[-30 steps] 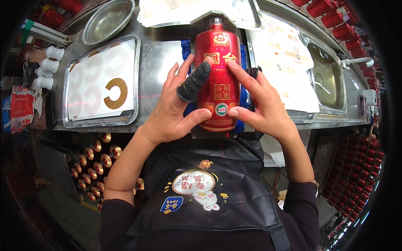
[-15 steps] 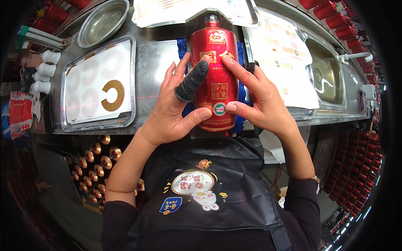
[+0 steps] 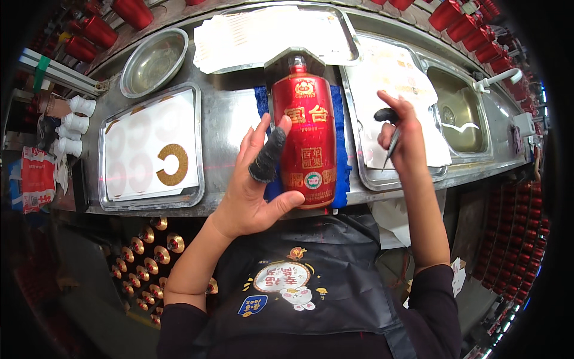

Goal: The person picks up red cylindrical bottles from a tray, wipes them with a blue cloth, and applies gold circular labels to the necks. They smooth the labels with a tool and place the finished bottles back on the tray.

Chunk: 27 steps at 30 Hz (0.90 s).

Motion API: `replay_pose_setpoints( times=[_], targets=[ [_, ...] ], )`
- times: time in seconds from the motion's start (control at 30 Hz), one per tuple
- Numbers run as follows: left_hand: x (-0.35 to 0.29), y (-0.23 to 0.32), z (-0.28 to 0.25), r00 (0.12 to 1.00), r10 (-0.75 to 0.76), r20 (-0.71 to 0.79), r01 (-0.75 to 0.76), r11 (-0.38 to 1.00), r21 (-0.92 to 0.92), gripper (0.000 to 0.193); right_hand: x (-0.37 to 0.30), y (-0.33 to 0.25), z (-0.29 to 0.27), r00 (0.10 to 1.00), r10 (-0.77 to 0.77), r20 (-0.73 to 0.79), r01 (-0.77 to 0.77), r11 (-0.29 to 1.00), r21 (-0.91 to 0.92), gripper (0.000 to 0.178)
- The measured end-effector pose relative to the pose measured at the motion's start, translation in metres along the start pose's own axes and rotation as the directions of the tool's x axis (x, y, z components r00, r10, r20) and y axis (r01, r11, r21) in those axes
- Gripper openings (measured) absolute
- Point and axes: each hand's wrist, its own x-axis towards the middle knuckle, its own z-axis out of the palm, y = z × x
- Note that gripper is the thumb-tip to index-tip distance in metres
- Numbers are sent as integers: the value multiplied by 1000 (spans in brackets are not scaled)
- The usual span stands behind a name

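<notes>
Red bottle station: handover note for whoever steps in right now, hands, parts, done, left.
Left hand: open, palm against the left side of the red bottle, thumb under its base; a dark finger cot covers one finger.
Right hand: off the bottle, over the right tray of white sheets, pinching a small dark tool.
Bottle lies on a blue pad, neck away from the person, front labels and a round sticker already on.
Left tray: one gold C-shaped sticker remains on its sheet; the other spots look empty.
Left to do: probably that sticker, though I cannot tell where it goes.
</notes>
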Motion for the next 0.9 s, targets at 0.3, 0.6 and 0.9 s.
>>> replay_pose_setpoints(
  times=[0.3, 0.6, 0.9],
  targets=[
    [1, 1, -1, 997, -46, 66, 41, 997, 72, 102, -73, 14, 14, 638, -498, 587, 770, 429, -472, 51],
    [-6, -6, 10, 991, -99, -86, 83, 981, -178, 117, -6, -61, 99, 267, -613, 744, 933, -29, -359, 34],
    [-8, -6, 12, 994, -87, -64, 82, 994, -78, 121, 3, -80, 146, 217, -512, 831, 966, -10, -258, 37]
  ],
)
